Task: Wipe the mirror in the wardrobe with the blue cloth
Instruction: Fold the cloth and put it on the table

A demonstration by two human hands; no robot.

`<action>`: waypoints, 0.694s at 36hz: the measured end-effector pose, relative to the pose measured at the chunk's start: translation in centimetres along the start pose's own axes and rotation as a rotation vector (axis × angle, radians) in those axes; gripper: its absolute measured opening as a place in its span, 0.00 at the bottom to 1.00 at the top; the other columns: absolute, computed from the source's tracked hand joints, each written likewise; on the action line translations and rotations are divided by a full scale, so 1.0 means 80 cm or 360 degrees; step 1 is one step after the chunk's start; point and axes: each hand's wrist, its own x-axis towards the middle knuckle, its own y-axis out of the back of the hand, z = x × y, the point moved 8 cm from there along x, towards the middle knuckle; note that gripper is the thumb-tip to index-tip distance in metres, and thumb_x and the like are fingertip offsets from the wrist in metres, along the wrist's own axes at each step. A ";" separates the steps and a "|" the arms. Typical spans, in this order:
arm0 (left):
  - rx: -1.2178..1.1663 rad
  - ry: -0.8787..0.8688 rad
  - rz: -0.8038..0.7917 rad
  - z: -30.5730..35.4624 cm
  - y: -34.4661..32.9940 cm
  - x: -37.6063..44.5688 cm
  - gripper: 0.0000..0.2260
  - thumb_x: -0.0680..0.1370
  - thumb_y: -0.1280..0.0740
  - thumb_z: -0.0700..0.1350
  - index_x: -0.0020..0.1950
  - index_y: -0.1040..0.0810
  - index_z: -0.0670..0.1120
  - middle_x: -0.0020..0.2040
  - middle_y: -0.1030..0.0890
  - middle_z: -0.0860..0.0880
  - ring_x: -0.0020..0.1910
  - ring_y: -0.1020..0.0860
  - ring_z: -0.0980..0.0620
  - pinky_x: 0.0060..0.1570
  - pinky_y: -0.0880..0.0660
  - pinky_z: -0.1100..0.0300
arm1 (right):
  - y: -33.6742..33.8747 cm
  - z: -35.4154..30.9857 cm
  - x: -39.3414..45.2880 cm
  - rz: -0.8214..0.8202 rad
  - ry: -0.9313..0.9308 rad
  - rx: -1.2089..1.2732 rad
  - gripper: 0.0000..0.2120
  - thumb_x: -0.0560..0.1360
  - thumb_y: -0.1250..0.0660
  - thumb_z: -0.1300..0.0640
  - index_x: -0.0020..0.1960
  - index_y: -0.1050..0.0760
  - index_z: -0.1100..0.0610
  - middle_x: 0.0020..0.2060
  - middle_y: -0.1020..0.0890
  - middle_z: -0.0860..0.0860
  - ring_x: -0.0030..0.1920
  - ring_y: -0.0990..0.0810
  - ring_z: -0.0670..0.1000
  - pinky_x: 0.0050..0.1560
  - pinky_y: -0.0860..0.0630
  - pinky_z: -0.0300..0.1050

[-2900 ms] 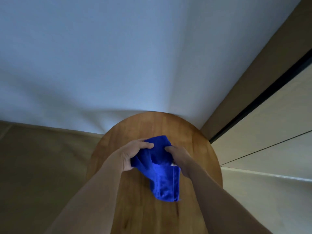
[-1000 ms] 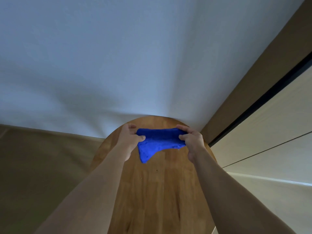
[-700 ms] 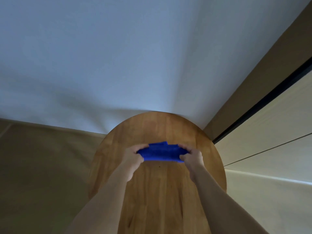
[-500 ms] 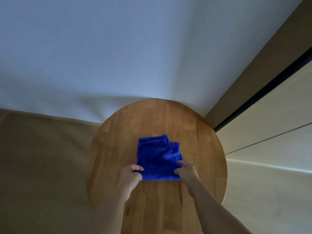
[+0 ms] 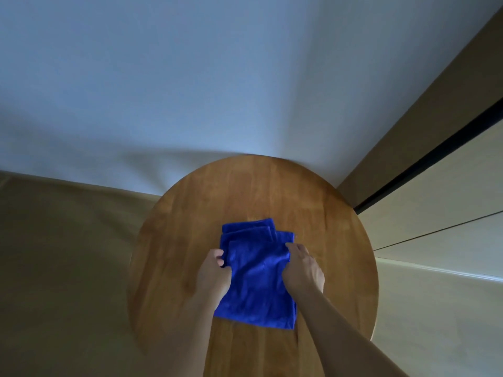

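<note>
The blue cloth (image 5: 257, 276) lies folded in layers on the round wooden table (image 5: 253, 191), near its middle. My left hand (image 5: 213, 272) pinches the cloth's left edge with curled fingers. My right hand (image 5: 302, 268) pinches the right edge about level with it. Both forearms reach in from the bottom of the view. No mirror shows in this view.
A pale wall (image 5: 190, 77) rises right behind the table. At the right stands a tan wardrobe side (image 5: 424, 110) with a dark gap (image 5: 435, 151) and light panels (image 5: 441, 202). Brownish floor (image 5: 62, 254) lies to the left.
The cloth went from bunched, to stretched in the air between both hands, to laid down folded on the table. Both hands now pinch its side edges farther up.
</note>
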 end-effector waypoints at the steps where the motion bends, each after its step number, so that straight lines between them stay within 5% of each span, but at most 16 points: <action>1: -0.0002 -0.0035 -0.0010 0.006 -0.003 0.006 0.20 0.76 0.39 0.38 0.67 0.33 0.50 0.57 0.26 0.51 0.50 0.25 0.54 0.45 0.28 0.61 | -0.002 -0.004 0.008 -0.0018 0.0051 -0.0027 0.27 0.76 0.44 0.66 0.73 0.40 0.50 0.69 0.34 0.44 0.57 0.25 0.49 0.44 0.29 0.40; 5: 0.0083 -0.0111 -0.0038 0.019 -0.014 0.025 0.21 0.76 0.35 0.43 0.69 0.34 0.51 0.60 0.26 0.50 0.53 0.25 0.53 0.49 0.27 0.60 | -0.020 -0.019 0.031 -0.0143 0.0235 -0.0229 0.31 0.77 0.46 0.67 0.76 0.47 0.48 0.74 0.41 0.42 0.52 0.22 0.51 0.42 0.25 0.42; 9: 0.0164 -0.0098 0.0007 0.018 -0.018 0.034 0.22 0.73 0.30 0.48 0.64 0.32 0.48 0.46 0.25 0.54 0.44 0.24 0.55 0.40 0.29 0.63 | -0.040 -0.025 0.039 -0.0250 0.0249 -0.0330 0.30 0.79 0.44 0.62 0.77 0.50 0.48 0.69 0.35 0.47 0.50 0.22 0.52 0.39 0.28 0.42; 15: 0.0081 -0.0236 -0.0031 0.039 -0.016 0.038 0.05 0.74 0.34 0.42 0.48 0.24 0.51 0.39 0.22 0.53 0.36 0.23 0.55 0.37 0.25 0.59 | -0.027 -0.036 0.040 -0.0160 0.0230 -0.0365 0.17 0.78 0.42 0.61 0.64 0.30 0.49 0.54 0.28 0.47 0.40 0.24 0.49 0.37 0.31 0.41; 19: -0.0134 -0.0316 0.0171 0.058 0.012 0.046 0.07 0.74 0.35 0.41 0.42 0.24 0.54 0.39 0.20 0.52 0.39 0.21 0.50 0.35 0.26 0.58 | -0.004 -0.055 0.048 0.0031 0.0278 -0.0212 0.15 0.79 0.41 0.57 0.64 0.30 0.47 0.58 0.29 0.44 0.40 0.28 0.47 0.38 0.31 0.40; 23: 0.0061 -0.0282 0.0235 0.061 0.013 0.062 0.06 0.76 0.36 0.42 0.51 0.25 0.51 0.53 0.25 0.48 0.52 0.25 0.46 0.48 0.24 0.53 | 0.000 -0.052 0.058 0.0144 0.0150 -0.0146 0.24 0.77 0.38 0.53 0.71 0.39 0.50 0.66 0.36 0.48 0.59 0.32 0.51 0.54 0.30 0.42; 25: 0.0079 -0.0154 0.0169 0.051 0.003 0.066 0.17 0.76 0.35 0.44 0.64 0.31 0.50 0.60 0.31 0.48 0.60 0.30 0.46 0.58 0.27 0.50 | -0.012 -0.031 0.061 -0.0002 -0.0152 0.0124 0.27 0.77 0.35 0.51 0.71 0.42 0.55 0.67 0.35 0.51 0.63 0.32 0.53 0.52 0.30 0.44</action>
